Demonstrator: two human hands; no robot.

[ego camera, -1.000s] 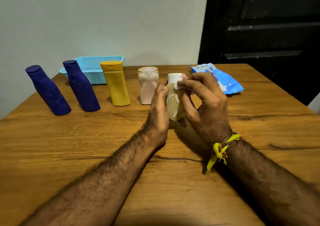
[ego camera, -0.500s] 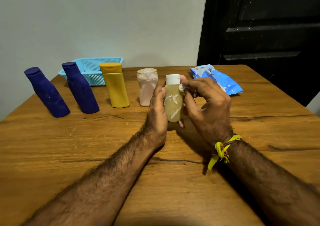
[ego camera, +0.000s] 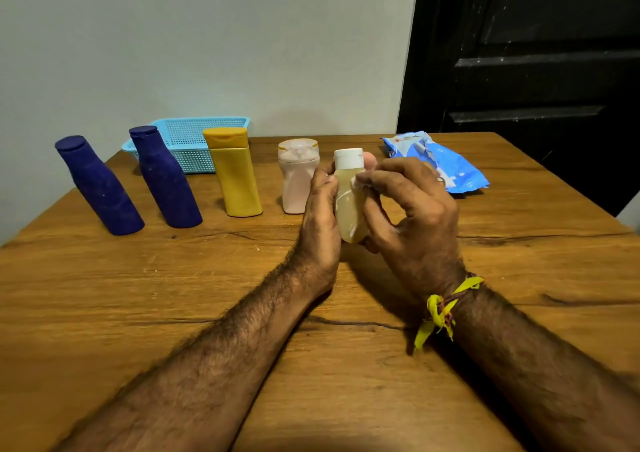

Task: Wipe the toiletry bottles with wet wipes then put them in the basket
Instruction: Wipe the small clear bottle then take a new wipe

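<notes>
My left hand (ego camera: pixel 320 209) grips a small pale yellow bottle (ego camera: pixel 348 206) with a white cap, upright above the table's middle. My right hand (ego camera: pixel 412 209) pinches a white wet wipe (ego camera: pixel 360 183) against the bottle's right side below the cap. Further left stand a pink bottle (ego camera: pixel 298 178), a yellow bottle (ego camera: pixel 235 174) and two dark blue bottles (ego camera: pixel 166 178) (ego camera: pixel 98 187). The light blue basket (ego camera: pixel 197 140) sits behind them against the wall.
A blue wet wipe packet (ego camera: pixel 446 164) lies at the back right of the wooden table (ego camera: pixel 138 296). A dark door stands behind the table's right corner. A grey wall runs along the back left.
The wipe in my right hand has slid from the cap down onto the bottle's upper body. The bottle stays upright in my left hand.
</notes>
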